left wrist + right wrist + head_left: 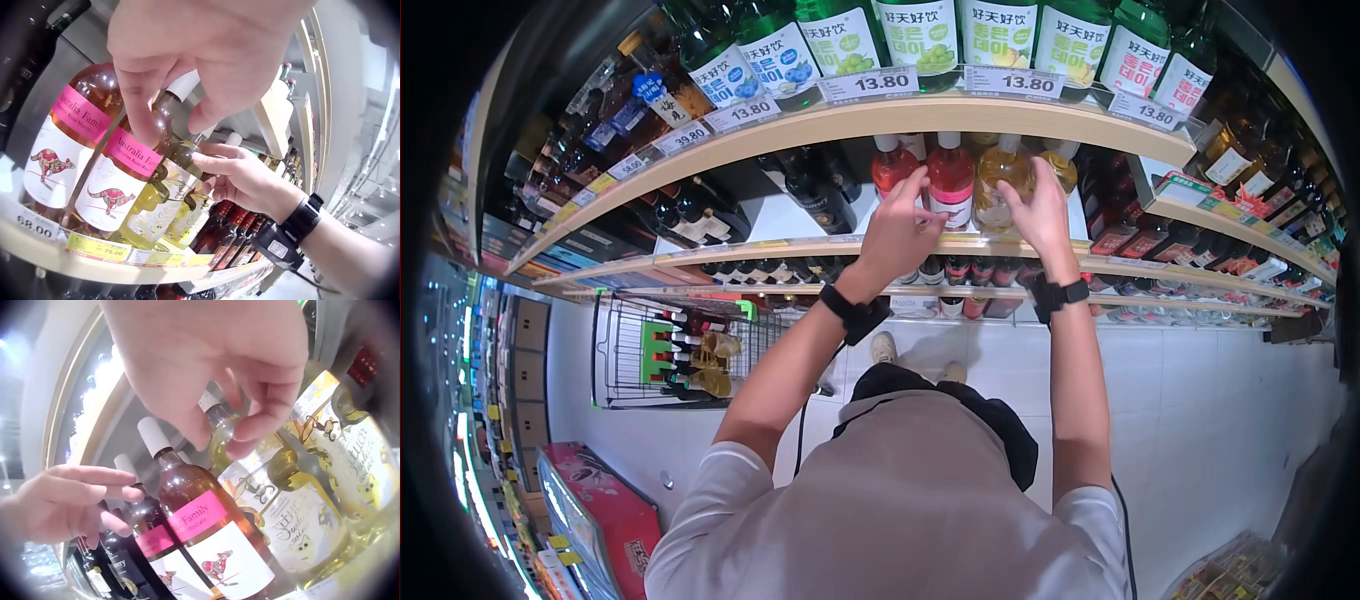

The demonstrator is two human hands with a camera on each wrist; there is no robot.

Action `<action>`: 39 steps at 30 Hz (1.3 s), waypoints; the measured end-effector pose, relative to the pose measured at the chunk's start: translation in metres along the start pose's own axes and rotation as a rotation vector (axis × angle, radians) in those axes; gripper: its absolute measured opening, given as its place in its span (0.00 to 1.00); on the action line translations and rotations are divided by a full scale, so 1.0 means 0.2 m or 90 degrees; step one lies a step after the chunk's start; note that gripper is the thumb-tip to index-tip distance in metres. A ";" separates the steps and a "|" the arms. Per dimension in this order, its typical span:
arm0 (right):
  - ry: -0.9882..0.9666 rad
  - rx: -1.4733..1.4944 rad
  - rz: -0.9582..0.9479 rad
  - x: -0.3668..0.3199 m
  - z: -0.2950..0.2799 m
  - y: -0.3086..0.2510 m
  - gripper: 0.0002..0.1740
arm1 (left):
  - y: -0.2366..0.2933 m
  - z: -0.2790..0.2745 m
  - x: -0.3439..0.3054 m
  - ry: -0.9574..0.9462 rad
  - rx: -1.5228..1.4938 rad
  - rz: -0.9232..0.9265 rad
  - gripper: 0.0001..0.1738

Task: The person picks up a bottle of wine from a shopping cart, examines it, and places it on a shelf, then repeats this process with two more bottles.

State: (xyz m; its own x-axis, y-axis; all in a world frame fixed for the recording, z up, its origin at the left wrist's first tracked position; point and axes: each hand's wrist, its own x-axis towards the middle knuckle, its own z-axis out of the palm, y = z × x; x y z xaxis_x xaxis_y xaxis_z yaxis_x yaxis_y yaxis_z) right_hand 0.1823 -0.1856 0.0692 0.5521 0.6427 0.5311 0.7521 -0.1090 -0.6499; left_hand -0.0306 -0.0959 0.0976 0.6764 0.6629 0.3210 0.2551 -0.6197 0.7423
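Observation:
Two rosé bottles with pink-banded labels stand on the shelf, beside yellow wine bottles. My left hand is in front of the rosé bottles, fingers extended and parted, holding nothing. Around the upper part of a yellow bottle, my right hand has its thumb and bent fingers spread apart; whether they touch the glass cannot be told.
Green bottles line the shelf above, over price tags. Dark bottles stand left of the rosé ones, red-labelled bottles to the right. A cart holding several bottles is at lower left; a red chest stands behind it.

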 end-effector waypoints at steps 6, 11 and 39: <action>-0.077 0.267 0.161 -0.25 0.04 0.01 0.10 | -0.15 -0.11 -0.34 -0.032 -0.103 -0.066 0.23; -0.237 0.396 0.301 -0.45 0.20 0.02 0.07 | -0.29 -0.20 -0.57 0.000 -0.222 -0.237 0.18; -0.554 0.248 -0.072 -1.43 1.23 -1.00 0.19 | -0.79 -1.26 -2.49 0.489 -0.367 -0.428 0.24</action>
State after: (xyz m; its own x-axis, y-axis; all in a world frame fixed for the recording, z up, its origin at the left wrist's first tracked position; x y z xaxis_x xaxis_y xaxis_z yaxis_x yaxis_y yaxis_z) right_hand -0.2144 -0.1609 -0.0876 -0.0954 0.9890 0.1134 0.5257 0.1468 -0.8379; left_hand -0.5819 -0.2225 -0.0311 -0.1205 0.9862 -0.1134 -0.0823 0.1039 0.9912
